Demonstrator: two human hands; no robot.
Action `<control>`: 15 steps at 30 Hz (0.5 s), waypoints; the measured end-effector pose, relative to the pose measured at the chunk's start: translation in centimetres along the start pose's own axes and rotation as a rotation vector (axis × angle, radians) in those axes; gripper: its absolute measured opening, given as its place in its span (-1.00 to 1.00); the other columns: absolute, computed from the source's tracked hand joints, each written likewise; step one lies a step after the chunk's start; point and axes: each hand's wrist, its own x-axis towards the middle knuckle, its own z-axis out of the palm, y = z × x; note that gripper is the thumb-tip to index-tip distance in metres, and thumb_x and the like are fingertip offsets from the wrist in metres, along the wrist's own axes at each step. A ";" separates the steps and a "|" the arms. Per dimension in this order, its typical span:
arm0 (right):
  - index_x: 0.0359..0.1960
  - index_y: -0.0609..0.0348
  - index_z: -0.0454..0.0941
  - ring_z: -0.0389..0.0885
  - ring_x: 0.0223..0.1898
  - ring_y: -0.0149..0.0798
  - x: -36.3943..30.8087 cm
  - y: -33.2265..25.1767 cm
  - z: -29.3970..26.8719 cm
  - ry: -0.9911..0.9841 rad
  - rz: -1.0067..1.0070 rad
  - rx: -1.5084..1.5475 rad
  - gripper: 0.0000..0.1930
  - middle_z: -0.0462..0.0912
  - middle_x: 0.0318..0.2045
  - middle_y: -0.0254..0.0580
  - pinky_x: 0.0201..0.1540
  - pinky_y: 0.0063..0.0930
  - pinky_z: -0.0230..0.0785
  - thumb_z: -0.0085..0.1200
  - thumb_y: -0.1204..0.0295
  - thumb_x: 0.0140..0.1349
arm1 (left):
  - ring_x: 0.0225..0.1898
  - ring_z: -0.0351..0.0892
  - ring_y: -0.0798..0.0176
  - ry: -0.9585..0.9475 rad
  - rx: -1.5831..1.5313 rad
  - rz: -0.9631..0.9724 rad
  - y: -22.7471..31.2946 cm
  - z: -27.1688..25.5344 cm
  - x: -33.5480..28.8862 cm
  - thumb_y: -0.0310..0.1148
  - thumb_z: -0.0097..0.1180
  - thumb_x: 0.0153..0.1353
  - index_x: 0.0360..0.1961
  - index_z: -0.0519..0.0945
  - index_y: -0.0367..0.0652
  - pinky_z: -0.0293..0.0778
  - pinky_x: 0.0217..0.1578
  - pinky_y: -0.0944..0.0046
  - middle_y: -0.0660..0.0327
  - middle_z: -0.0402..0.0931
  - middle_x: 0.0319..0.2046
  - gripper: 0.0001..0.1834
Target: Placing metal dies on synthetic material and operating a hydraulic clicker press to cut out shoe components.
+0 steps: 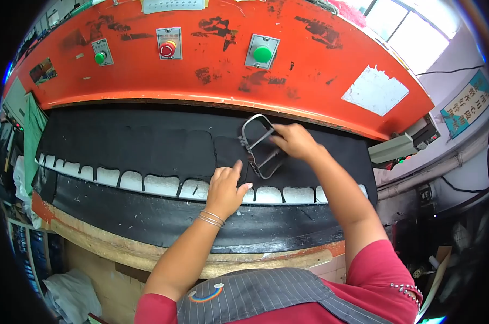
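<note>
My right hand [297, 141] grips the crossbar side of a metal cutting die [243, 139], a curved steel frame with two cross braces. The die is tipped up over the black sheet material [163, 143], its lower end close to the sheet. To its left, my left hand [226, 186] lies on the near part of the sheet, fingers stretched out and thumb apart, holding nothing. Cut outlines run through the sheet beside that hand. Along its near edge, a row of rounded cut-outs bares the white board [161, 185] underneath.
A red-orange press beam [212, 81] spans the far side, carrying a red button [167, 49] and green buttons [262, 53]. A black mat [136, 216] and a worn wooden edge [115, 245] lie nearest me. Green cloth [35, 135] hangs at the left.
</note>
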 end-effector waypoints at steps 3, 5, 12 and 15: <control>0.01 0.14 0.55 0.63 -0.22 0.14 -4.0 0.9 2.3 -0.149 0.362 0.162 -0.63 0.65 -0.32 0.19 -0.12 -0.04 0.44 0.05 0.32 0.18 | -0.09 0.36 0.11 -0.092 0.189 0.066 0.5 0.7 -0.5 -0.26 0.27 0.07 0.04 0.57 -0.21 0.31 -0.04 0.10 0.23 0.43 -0.27 -0.51; 0.16 0.20 0.44 0.61 -0.15 0.17 -6.1 2.2 5.6 -0.035 0.442 0.223 -0.50 0.62 -0.26 0.30 -0.04 -0.06 0.40 0.05 0.32 0.16 | -0.08 0.34 0.15 -0.050 0.185 0.086 0.6 1.1 -0.6 -0.29 0.25 0.08 -0.05 0.64 -0.14 0.28 -0.03 0.12 0.26 0.39 -0.32 -0.62; 0.18 0.07 0.42 0.24 0.30 0.06 -9.5 1.0 7.6 0.190 0.059 0.135 -0.16 0.39 0.18 0.14 0.30 0.00 -0.01 0.36 -0.10 -0.13 | -0.07 0.33 0.12 -0.080 0.157 0.085 -0.1 0.6 0.0 -0.32 0.21 0.11 -0.03 0.63 -0.14 0.28 -0.04 0.11 0.25 0.38 -0.31 -0.63; -0.01 0.10 0.55 0.15 0.39 0.06 -9.1 1.6 8.9 0.219 0.074 0.104 -0.24 0.36 0.22 0.29 0.36 -0.03 -0.09 0.42 -0.08 -0.25 | -0.05 0.35 0.10 -0.094 0.139 0.091 -0.8 0.7 0.7 -0.34 0.20 0.11 -0.03 0.64 -0.13 0.29 -0.05 0.11 0.24 0.38 -0.32 -0.64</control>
